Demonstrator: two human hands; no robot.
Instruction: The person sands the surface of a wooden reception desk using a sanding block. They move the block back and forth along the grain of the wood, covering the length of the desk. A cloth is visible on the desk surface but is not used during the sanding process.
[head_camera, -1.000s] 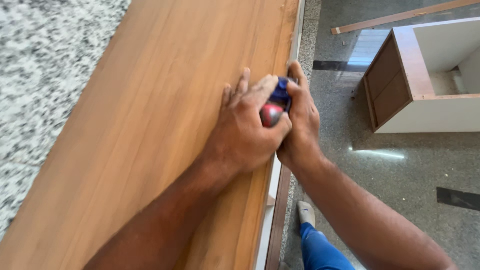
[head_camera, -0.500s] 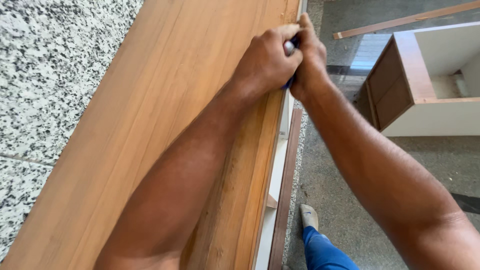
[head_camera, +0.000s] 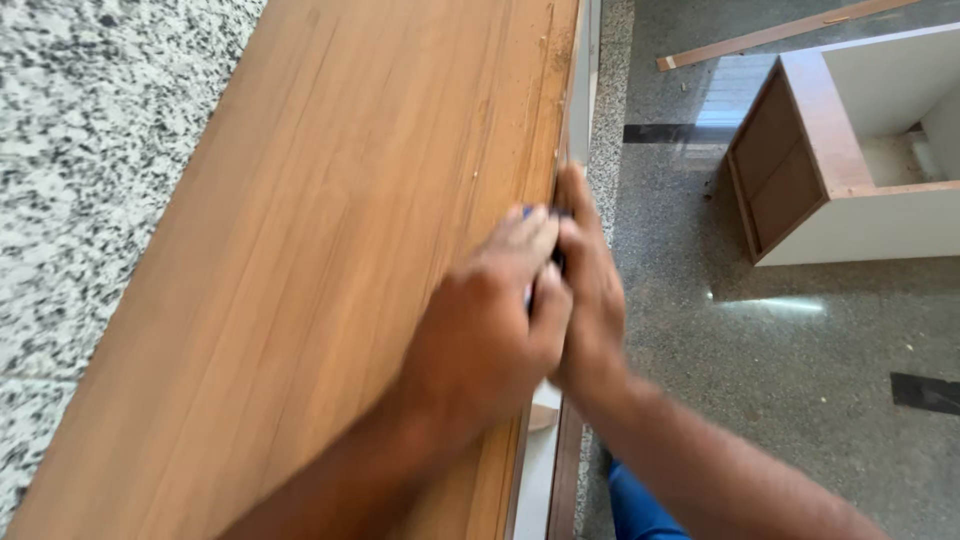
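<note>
Seen from the head camera, both hands meet at the right edge of a long wooden board (head_camera: 330, 260) that runs from the bottom left up to the top of the picture. The left hand (head_camera: 490, 320) lies curled on the board's face, its fingers (head_camera: 525, 235) pressed together and bent over a small blue tool (head_camera: 527, 212), of which only a sliver shows at the fingertips. The right hand (head_camera: 590, 290) sits just beside the left and touches it, wrapped around the same tool from the edge side, with one finger stretched up along the board's rim. The tool is pinched between the two hands, right at the board's right edge, about halfway up the picture; its shape cannot be told because the hands cover it. The picture is a little blurred around the hands. Left of the board lies a speckled granite slab (head_camera: 90, 150). Right of the board, well below it, is a grey polished floor (head_camera: 780, 390). On that floor, near the upper right, stands an open white cabinet box (head_camera: 860, 225) with brown sides, and a thin wooden strip (head_camera: 780, 32) lies beyond it. A blue trouser leg (head_camera: 640, 505) shows at the bottom, under the right forearm.
</note>
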